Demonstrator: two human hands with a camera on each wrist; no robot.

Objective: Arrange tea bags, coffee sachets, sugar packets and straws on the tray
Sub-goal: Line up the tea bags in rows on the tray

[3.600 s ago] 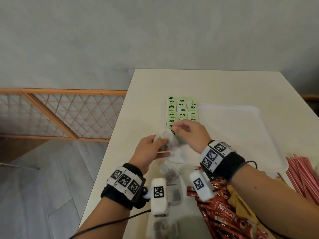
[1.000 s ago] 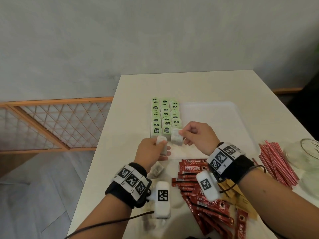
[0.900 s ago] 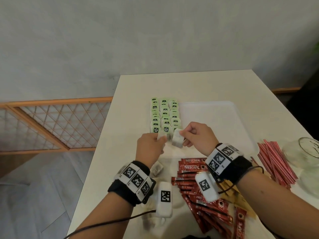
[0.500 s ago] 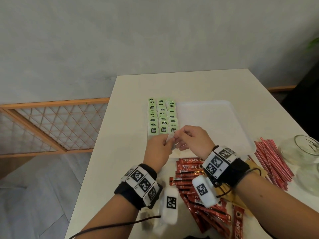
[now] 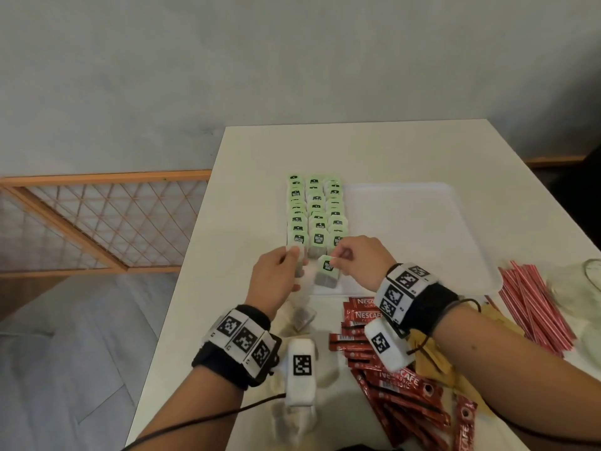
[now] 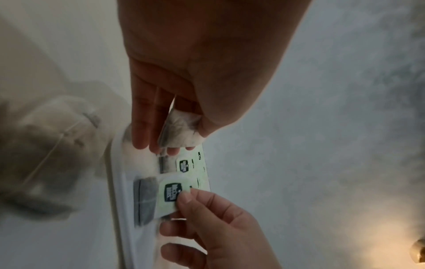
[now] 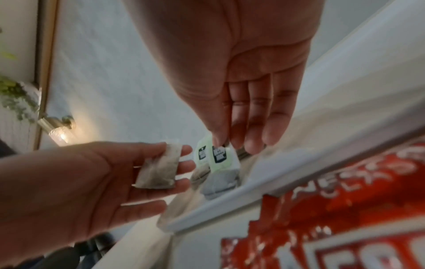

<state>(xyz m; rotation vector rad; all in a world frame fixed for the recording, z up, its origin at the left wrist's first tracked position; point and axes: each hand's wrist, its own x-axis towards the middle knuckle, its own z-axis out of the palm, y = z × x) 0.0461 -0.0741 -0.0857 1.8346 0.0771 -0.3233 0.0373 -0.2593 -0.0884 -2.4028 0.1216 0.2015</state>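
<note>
Three rows of green-tagged tea bags [image 5: 315,213] fill the left side of the white tray [image 5: 422,229]. My right hand [image 5: 335,259] pinches the green tag of one more tea bag [image 5: 327,273], which lies on the tray's near left corner just below the rows. The right wrist view shows this tea bag [image 7: 222,160] under my right hand [image 7: 230,143]. My left hand [image 5: 297,257] hovers beside it at the tray's left edge, with a plain tea bag [image 6: 181,131] held between thumb and fingers. That bag's tag is hidden.
Red coffee sachets [image 5: 390,385] lie heaped on the table in front of the tray, with brown sugar packets [image 5: 432,353] under my right wrist. Red striped straws [image 5: 533,307] and a glass jar [image 5: 585,284] are at the right. Loose tea bags [image 5: 304,315] lie under my left wrist.
My hands have drawn slightly apart. The right hand's tea bag now lies on the tray's near corner with its green tag showing. The left hand still holds its bag.
</note>
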